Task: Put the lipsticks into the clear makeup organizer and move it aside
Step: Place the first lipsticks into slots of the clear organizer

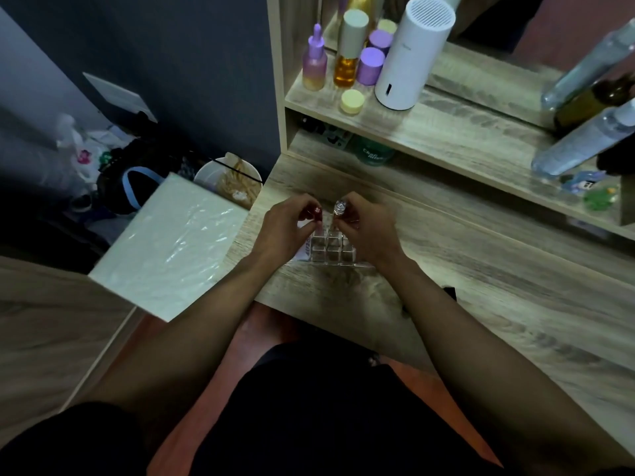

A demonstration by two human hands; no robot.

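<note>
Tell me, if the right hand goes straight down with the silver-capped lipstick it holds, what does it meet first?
Most likely the clear makeup organizer: the right hand holds the silver-capped lipstick just over its far row of cells. Depth is unclear, so whether it enters a cell or strikes a divider cannot be told.

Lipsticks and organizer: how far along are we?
Done: nothing clearly; the near cells of the clear organizer look empty. In hand: left hand holds a red lipstick, right hand a clear-capped one, both over the far cells. Left: seat both, then move the organizer aside.
</note>
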